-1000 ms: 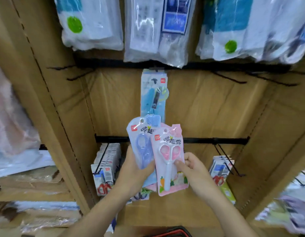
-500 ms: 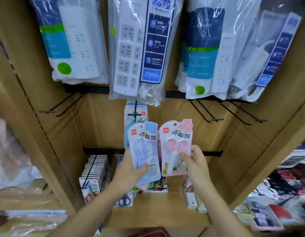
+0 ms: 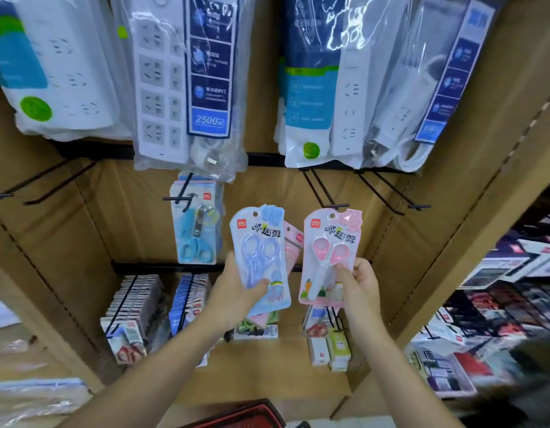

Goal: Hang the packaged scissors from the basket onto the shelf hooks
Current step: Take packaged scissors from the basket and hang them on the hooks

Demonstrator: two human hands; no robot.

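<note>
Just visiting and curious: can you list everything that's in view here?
power strips: several, white in clear bags, top row
empty hooks: several, black, middle rail, left and right
hung scissors packs: small stack, blue, centre hook of the middle rail
blue scissors pack: one, light blue, left hand
half-hidden pack: one, pink, partly behind the blue scissors pack
pink scissors pack: one, pink, right hand
small packaged goods: many, mixed colours, lower hooks
basket: one, red, bottom edge
left hand: one, grips the blue scissors pack
right hand: one, pinches the pink scissors pack
</note>
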